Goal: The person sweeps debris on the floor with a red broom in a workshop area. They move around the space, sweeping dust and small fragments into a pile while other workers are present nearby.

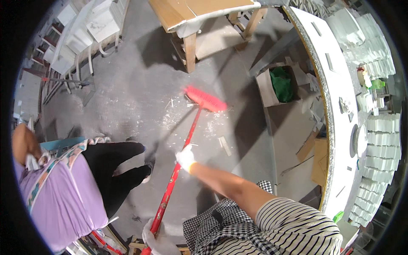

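Note:
A push broom with a pinkish-red bristle head [206,99] rests on the grey floor ahead of me. Its red handle [168,191] slants down toward me. My right hand [185,158], in a white glove, is closed around the handle about midway. Lower down, my left hand [158,240], also white-gloved, grips it near its top end. White scraps and dust [170,112] lie scattered around the broom head. A pale comb-like strip [225,145] lies on the floor to the right of the handle.
A co-worker in a purple top [63,191] stands close on my left. Ahead is a wooden table [190,53]. On the right are a box with green material [264,87] and a long white worktop [335,97] beside stacked white pieces [382,148]. Racks with white blocks [102,23] stand far left.

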Tool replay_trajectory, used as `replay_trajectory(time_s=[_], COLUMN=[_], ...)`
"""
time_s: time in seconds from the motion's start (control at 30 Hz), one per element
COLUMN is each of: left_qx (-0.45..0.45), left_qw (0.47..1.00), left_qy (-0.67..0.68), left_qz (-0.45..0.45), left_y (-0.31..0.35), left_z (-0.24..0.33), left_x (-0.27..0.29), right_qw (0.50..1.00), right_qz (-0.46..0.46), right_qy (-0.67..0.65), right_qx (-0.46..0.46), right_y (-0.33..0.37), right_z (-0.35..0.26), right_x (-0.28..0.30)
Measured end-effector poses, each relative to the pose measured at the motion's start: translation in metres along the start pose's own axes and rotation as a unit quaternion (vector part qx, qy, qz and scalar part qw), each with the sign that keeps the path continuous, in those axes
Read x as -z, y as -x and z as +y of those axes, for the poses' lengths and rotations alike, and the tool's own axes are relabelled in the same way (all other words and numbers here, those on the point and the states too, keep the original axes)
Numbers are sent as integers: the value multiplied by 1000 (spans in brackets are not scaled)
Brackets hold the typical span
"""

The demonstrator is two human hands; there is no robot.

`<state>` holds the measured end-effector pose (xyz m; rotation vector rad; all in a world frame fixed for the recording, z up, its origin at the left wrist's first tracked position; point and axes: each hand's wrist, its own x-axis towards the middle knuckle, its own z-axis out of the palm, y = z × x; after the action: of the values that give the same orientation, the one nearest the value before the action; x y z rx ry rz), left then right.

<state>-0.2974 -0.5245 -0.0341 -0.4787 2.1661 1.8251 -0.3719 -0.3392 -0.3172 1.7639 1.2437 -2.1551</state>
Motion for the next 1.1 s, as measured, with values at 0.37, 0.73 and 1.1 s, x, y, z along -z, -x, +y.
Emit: replay_trajectory(time_s=[0.37,0.73,1.1], left_qx=[-164,-176,-332], left_qw=[983,955,922], left_qy=[28,75,32], left_qz=[-75,-227,-198], left_y=[47,-11,-3], left_z=[39,6,130], left_x=[22,-31,9], right_qw=[986,692,939], right_qz=[46,51,-115], right_qy=[-77,604,-323], right_qx=[140,391,-38], right_y=[51,-13,99], right_z=[-5,52,-38], right_x=[59,120,-7])
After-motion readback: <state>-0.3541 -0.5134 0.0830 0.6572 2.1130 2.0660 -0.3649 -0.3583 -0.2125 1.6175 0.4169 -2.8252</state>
